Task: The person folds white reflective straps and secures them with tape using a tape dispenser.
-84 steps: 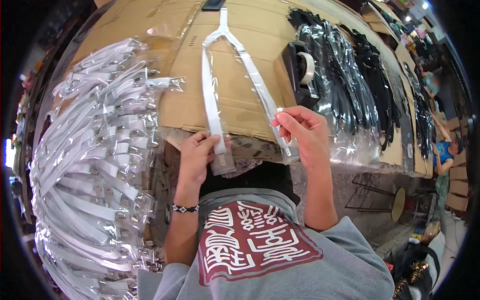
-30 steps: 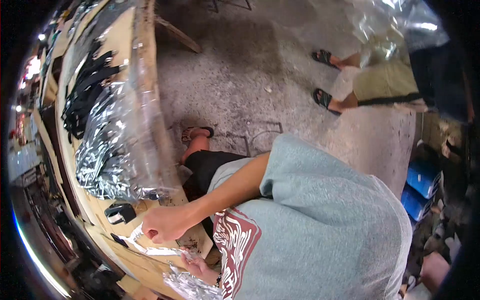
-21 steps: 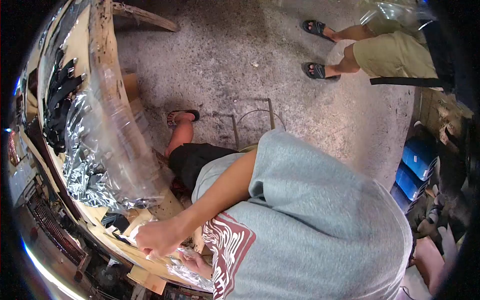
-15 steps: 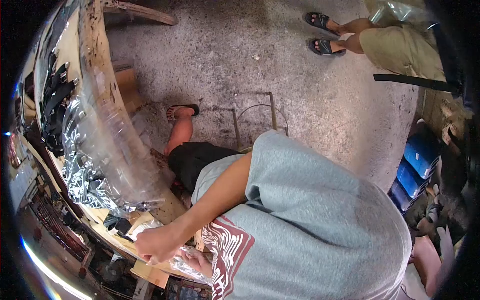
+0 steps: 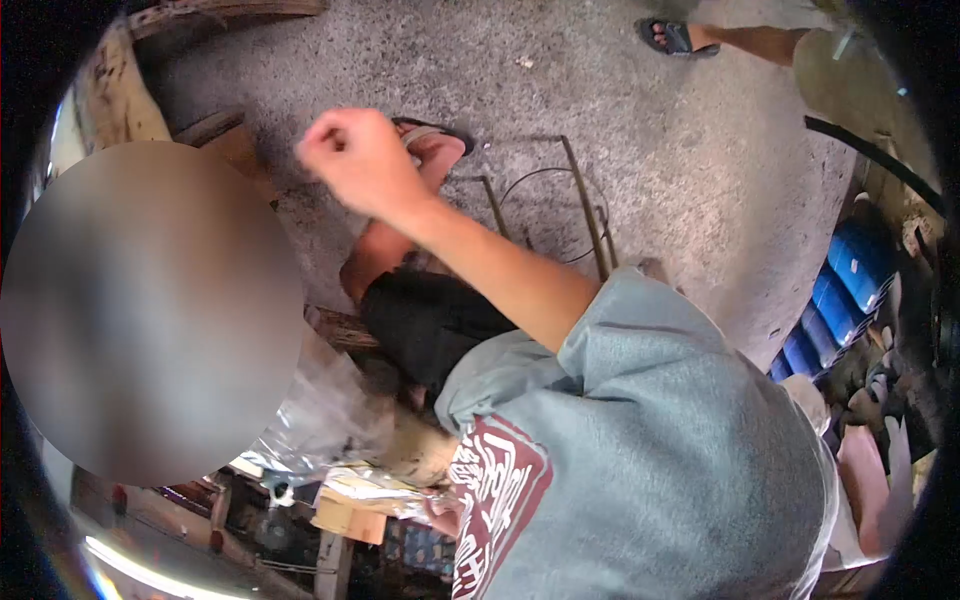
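Head camera shows the right hand (image 5: 362, 158) curled into a fist beyond the tabletop's (image 5: 420, 442) edge, its contents hidden, while the left hand (image 5: 446, 512) rests at the tabletop beside shiny wrapped pieces (image 5: 380, 488), too covered to tell its grip. Clear plastic (image 5: 335, 412) draped over the tabletop's side could snag on a swinging arm and perhaps drag those pieces off. White lettering (image 5: 498, 490) on the T-shirt (image 5: 690, 450) beside the tabletop is too warped to read, and no brand is legible.
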A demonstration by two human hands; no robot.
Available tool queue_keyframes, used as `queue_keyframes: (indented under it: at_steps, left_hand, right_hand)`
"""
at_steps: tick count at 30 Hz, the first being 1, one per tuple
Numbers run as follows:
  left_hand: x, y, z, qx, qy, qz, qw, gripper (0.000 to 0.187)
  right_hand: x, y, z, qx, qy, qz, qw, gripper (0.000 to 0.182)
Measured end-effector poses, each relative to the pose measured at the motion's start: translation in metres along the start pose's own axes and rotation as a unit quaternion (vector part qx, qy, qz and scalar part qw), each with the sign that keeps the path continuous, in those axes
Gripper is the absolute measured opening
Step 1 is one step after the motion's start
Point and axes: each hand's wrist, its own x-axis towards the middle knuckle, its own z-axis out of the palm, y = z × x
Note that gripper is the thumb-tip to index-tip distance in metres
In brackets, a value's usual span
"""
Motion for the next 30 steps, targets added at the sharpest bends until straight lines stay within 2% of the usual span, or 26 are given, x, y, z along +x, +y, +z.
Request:
queue_keyframes:
  at_steps: [2,5,11,15,17,20,21,25,30]
  left_hand:
    - [0.006,0.015,0.036,0.034,0.014,0.012,0.999,0.031]
    - [0.024,0.033,0.09,0.08,0.029,0.029,0.996,0.031]
    - [0.067,0.073,0.186,0.178,0.048,0.068,0.981,0.031]
    - [0.099,0.094,0.238,0.24,0.048,0.083,0.966,0.031]
    - [0.115,0.102,0.262,0.269,0.039,0.092,0.958,0.032]
    - [0.131,0.107,0.293,0.308,0.028,0.118,0.944,0.032]
    - [0.137,0.106,0.301,0.322,0.024,0.127,0.938,0.032]
    - [0.151,0.103,0.34,0.371,0.013,0.126,0.92,0.032]
    - [0.131,0.112,0.356,0.387,0.011,0.159,0.908,0.032]
  right_hand:
    - [0.01,0.049,-0.006,-0.14,0.033,0.024,0.989,0.014]
    - [-0.004,0.085,0.003,-0.155,-0.003,0.122,0.98,0.015]
    - [-0.023,0.152,0.031,-0.213,-0.039,0.139,0.966,0.017]
    - [0.0,0.189,0.069,-0.236,-0.107,0.184,0.948,0.016]
    - [0.02,0.225,0.112,-0.257,-0.122,0.172,0.943,0.017]
    - [0.045,0.272,0.212,-0.334,-0.258,0.037,0.906,0.02]
    - [0.05,0.294,0.241,-0.22,-0.269,-0.025,0.937,0.025]
    - [0.028,0.333,0.304,-0.342,-0.464,-0.041,0.816,0.026]
    - [-0.005,0.407,0.256,-0.493,-0.584,-0.007,0.645,0.026]
